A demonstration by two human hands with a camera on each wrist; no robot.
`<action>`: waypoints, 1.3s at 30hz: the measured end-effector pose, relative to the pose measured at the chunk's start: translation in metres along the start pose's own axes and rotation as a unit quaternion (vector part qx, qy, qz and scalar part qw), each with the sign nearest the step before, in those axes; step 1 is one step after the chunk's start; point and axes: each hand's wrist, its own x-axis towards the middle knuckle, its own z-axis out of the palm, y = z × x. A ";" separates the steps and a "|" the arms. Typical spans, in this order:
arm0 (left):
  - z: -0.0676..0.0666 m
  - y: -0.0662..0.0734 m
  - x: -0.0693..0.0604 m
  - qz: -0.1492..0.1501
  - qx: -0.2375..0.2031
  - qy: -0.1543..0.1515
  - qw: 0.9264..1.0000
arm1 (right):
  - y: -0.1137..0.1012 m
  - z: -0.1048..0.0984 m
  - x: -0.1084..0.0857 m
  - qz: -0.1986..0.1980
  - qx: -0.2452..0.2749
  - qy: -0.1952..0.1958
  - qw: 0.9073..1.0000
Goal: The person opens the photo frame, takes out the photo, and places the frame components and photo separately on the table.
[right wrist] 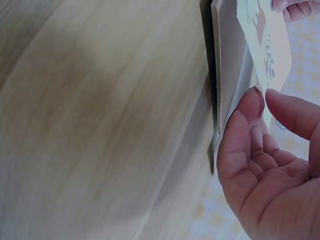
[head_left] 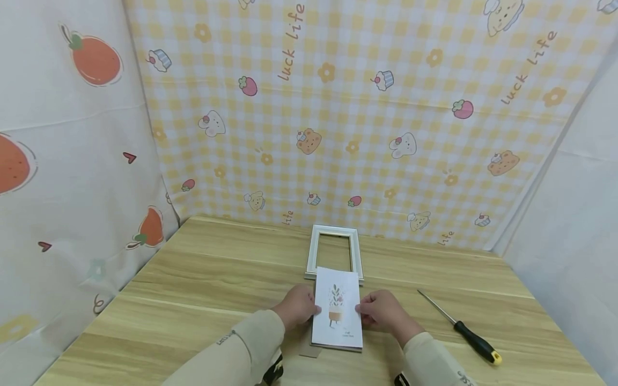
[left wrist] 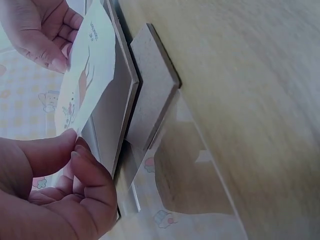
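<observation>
A white picture card (head_left: 337, 321) printed with a potted plant is held at both long edges, in the middle of the table. My left hand (head_left: 298, 304) pinches its left edge between thumb and fingers; my right hand (head_left: 381, 311) pinches the right edge. In the left wrist view the card (left wrist: 95, 65) is bowed and lifted off a backing board (left wrist: 112, 110). Under that board a smaller brown piece (left wrist: 150, 80) sticks out. Just beyond the card lies a white picture frame (head_left: 311, 252) with an open middle; the card's top overlaps its near side.
A screwdriver (head_left: 470, 338) with a black and yellow handle lies on the wooden table (head_left: 217, 268) at right. A clear sheet (left wrist: 200, 185) lies on the tabletop beside the board. Patterned curtains (head_left: 338, 118) stand behind the table and at its sides.
</observation>
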 end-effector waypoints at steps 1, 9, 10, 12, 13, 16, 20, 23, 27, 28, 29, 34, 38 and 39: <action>0.000 0.000 0.000 0.002 -0.002 0.000 1.000 | 0.000 0.000 0.000 0.004 0.003 -0.001 1.000; -0.004 -0.001 -0.004 0.012 -0.010 -0.004 1.000 | 0.000 0.000 -0.002 0.007 -0.009 -0.011 1.000; -0.005 -0.001 -0.005 0.013 -0.011 -0.004 1.000 | -0.001 0.000 -0.002 0.007 -0.011 -0.013 1.000; -0.006 -0.001 -0.004 0.015 -0.015 -0.003 1.000 | -0.001 0.000 -0.003 0.009 -0.011 -0.016 1.000; -0.006 -0.002 -0.004 0.018 -0.016 -0.003 1.000 | -0.002 0.000 -0.004 0.009 -0.010 -0.016 1.000; -0.005 -0.003 -0.003 0.030 -0.009 -0.001 1.000 | -0.002 0.001 -0.004 0.009 -0.008 -0.017 1.000; -0.004 -0.004 -0.001 0.050 0.015 0.006 0.999 | -0.001 0.002 -0.004 0.006 -0.004 -0.017 1.000; -0.003 -0.005 0.000 0.050 0.028 0.008 0.998 | 0.000 0.003 -0.003 0.007 -0.006 -0.018 1.000; -0.003 -0.005 0.001 0.040 0.039 0.015 0.998 | 0.001 0.004 -0.002 0.008 -0.016 -0.020 1.000; -0.003 -0.005 0.001 0.039 0.044 0.016 0.998 | 0.002 0.005 -0.002 0.009 -0.021 -0.020 1.000; -0.003 -0.005 0.001 0.039 0.048 0.019 0.998 | 0.003 0.005 -0.001 0.007 -0.026 -0.020 0.999; -0.002 -0.006 0.003 0.036 0.068 0.017 0.997 | 0.005 0.007 0.000 0.003 -0.047 -0.018 0.999; -0.001 -0.005 0.005 0.038 0.115 0.009 0.993 | 0.004 0.007 -0.001 0.003 -0.065 -0.018 0.998; -0.002 -0.004 0.004 0.041 0.132 0.007 0.990 | 0.004 0.007 -0.001 0.003 -0.069 -0.019 0.997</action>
